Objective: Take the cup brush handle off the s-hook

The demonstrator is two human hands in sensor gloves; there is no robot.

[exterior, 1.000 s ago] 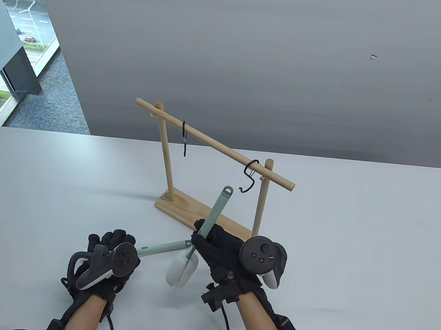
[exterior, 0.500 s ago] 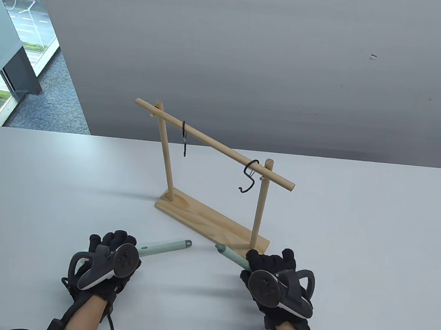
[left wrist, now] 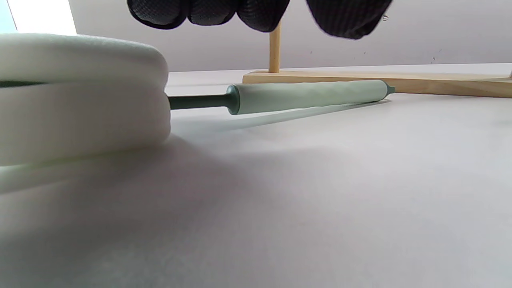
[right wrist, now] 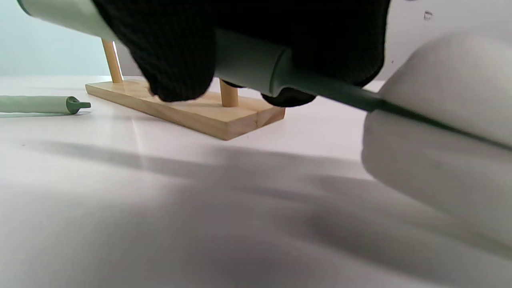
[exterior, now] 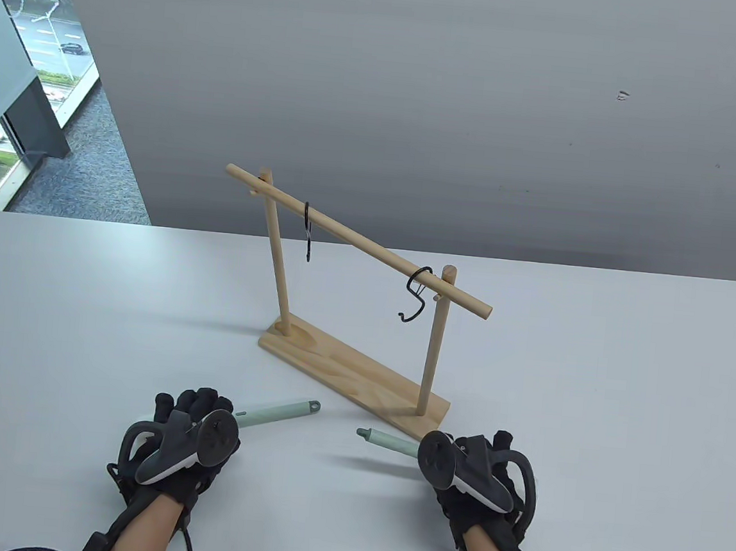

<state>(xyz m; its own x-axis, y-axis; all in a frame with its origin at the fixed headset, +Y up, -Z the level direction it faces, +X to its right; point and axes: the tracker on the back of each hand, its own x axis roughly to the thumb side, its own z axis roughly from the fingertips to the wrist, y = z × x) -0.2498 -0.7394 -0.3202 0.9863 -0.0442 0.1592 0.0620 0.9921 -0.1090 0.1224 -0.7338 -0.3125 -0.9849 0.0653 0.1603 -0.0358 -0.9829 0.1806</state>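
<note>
My right hand grips a pale green cup brush handle free of the hooks; it points left, low over the table. In the right wrist view my fingers wrap the handle, and its white sponge head is at the right. A second brush lies on the table, its handle sticking out from under my left hand. In the left wrist view my fingertips hang open above that handle and sponge head. Both black S-hooks hang empty.
The wooden rack stands mid-table, its rail slanting down to the right and its base just beyond my hands. The base's near corner is close to my right hand. The table's far edge meets a grey wall.
My right hand carried the brush from upright near the rack down and to the right, turning the handle almost level. My left hand shifted slightly; the second brush has not moved.
</note>
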